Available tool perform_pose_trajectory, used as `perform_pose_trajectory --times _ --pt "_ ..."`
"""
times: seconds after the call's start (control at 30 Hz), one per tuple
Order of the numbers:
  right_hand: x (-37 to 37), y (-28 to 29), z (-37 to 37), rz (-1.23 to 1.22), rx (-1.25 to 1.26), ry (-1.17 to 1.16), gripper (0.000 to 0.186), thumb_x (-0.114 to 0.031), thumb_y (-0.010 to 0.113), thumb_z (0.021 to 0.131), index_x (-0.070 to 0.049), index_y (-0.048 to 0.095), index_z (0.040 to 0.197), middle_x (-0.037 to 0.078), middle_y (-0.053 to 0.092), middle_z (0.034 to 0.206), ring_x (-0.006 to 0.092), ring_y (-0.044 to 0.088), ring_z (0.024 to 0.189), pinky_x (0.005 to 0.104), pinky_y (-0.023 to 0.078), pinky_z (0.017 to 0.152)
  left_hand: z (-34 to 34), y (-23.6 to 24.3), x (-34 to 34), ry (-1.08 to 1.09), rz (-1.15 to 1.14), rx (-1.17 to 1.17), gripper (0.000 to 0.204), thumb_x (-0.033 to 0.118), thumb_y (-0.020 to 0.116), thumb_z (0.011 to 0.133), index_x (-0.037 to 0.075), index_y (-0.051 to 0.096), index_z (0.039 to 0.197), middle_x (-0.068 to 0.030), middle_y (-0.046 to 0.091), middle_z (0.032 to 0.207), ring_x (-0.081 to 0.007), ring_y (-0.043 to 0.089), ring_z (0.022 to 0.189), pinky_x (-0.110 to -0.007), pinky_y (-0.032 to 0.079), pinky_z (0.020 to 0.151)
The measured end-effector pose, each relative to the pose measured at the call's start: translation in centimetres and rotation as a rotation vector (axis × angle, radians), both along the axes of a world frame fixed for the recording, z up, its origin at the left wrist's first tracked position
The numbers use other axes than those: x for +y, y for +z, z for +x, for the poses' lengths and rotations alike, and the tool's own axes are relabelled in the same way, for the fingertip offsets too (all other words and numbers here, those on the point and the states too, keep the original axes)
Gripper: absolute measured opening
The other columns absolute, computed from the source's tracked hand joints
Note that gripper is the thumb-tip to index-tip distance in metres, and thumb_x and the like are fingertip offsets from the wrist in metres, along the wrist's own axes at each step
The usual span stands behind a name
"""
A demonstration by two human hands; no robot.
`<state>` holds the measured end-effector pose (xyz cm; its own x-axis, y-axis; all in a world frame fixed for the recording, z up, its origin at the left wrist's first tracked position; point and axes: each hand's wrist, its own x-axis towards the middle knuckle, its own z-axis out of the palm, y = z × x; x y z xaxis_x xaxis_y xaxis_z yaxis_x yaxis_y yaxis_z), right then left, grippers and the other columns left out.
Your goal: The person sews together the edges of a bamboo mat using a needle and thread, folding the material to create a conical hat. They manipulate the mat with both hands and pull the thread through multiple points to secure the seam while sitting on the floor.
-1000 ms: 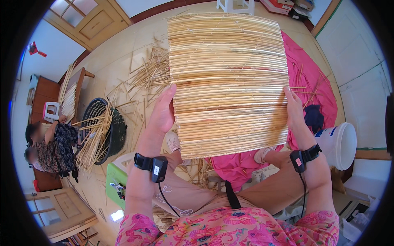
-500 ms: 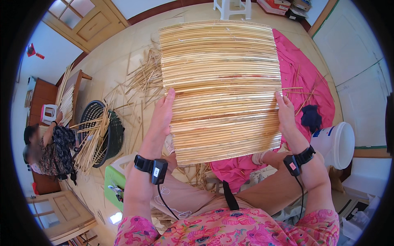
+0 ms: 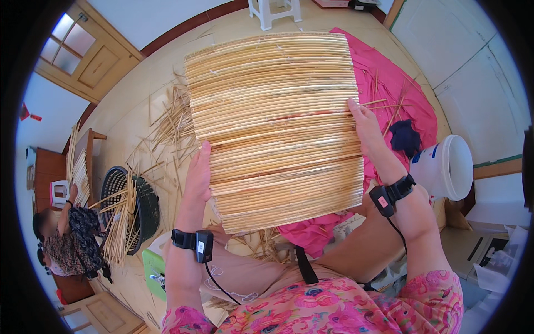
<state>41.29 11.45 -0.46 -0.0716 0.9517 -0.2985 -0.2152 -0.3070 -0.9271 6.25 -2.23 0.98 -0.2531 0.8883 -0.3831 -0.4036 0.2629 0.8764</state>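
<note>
Grip: left hand (image 3: 197, 175) at 8 o'clock, right hand (image 3: 367, 131) at 3 o'clock, both closed on side edges of slatted mat (image 3: 272, 133), at 12 o'clock. Likely light, bendy, brittle; hold by 2 opposite edges.

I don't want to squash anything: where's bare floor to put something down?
Bare floor shows between the wooden door and the loose stalks, and a smaller patch between the white stool and the pink cloth. It's crowded between the dark basket and the held mat, where stalks lie strewn, and on the pink cloth with its stalks and dark bundle.
</note>
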Motion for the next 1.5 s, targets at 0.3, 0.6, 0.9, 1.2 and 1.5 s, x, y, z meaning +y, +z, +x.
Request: perform_pose_trajectory --times 0.3,0.6,0.9,1.2,1.5 --pt "-0.3 0.2 -0.4 0.060 -0.122 -0.071 0.035 -0.037 0.056 0.096 -0.003 0.066 0.092 0.002 0.065 0.083 0.0067 0.055 0.073 0.0251 0.045 0.068 -0.7 0.1 0.1 0.000 -0.050 -0.054 0.050 0.040 0.053 0.097 -0.002 0.054 0.122 -0.0140 0.062 0.116 -0.0212 0.062 0.102 -0.033 0.051 0.088" --pt "-1.3 -0.5 -0.5 0.071 -0.108 0.021 0.037 -0.038 0.056 0.096 -0.003 0.066 0.094 0.001 0.065 0.086 0.0067 0.056 0.078 0.0241 0.045 0.072 -2.1 0.2 1.0 0.063 0.057 -0.048 0.040 0.030 0.059 0.095 0.001 0.054 0.121 -0.0116 0.062 0.115 -0.0204 0.062 0.102 -0.033 0.052 0.089" --pt "0.0 -0.5 0.1 0.088 -0.173 -0.067 0.039 -0.040 0.054 0.096 -0.003 0.065 0.100 0.002 0.065 0.091 0.0087 0.058 0.080 0.0244 0.046 0.073 -1.8 -0.5 0.5 0.025 0.135 -0.027 0.036 0.028 0.056 0.097 0.002 0.055 0.121 -0.0096 0.063 0.115 -0.0177 0.062 0.101 -0.032 0.052 0.086" --pt "0.8 0.9 1.3 0.096 0.128 -0.176 0.034 -0.035 0.053 0.097 -0.003 0.063 0.105 0.005 0.066 0.099 0.0134 0.063 0.088 0.0294 0.051 0.076 0.2 -0.4 -0.3 -0.178 0.133 0.169 0.036 0.026 0.055 0.098 0.000 0.055 0.122 -0.0061 0.064 0.112 -0.0113 0.059 0.099 -0.027 0.047 0.088" --pt "0.8 0.9 1.1 0.152 0.256 -0.123 0.036 -0.034 0.049 0.099 -0.002 0.060 0.113 0.006 0.065 0.104 0.0145 0.062 0.093 0.0295 0.049 0.083 -0.8 0.1 -0.5 -0.255 0.083 0.424 0.039 0.026 0.061 0.094 -0.001 0.055 0.122 -0.0057 0.063 0.112 -0.0118 0.057 0.102 -0.027 0.044 0.092"
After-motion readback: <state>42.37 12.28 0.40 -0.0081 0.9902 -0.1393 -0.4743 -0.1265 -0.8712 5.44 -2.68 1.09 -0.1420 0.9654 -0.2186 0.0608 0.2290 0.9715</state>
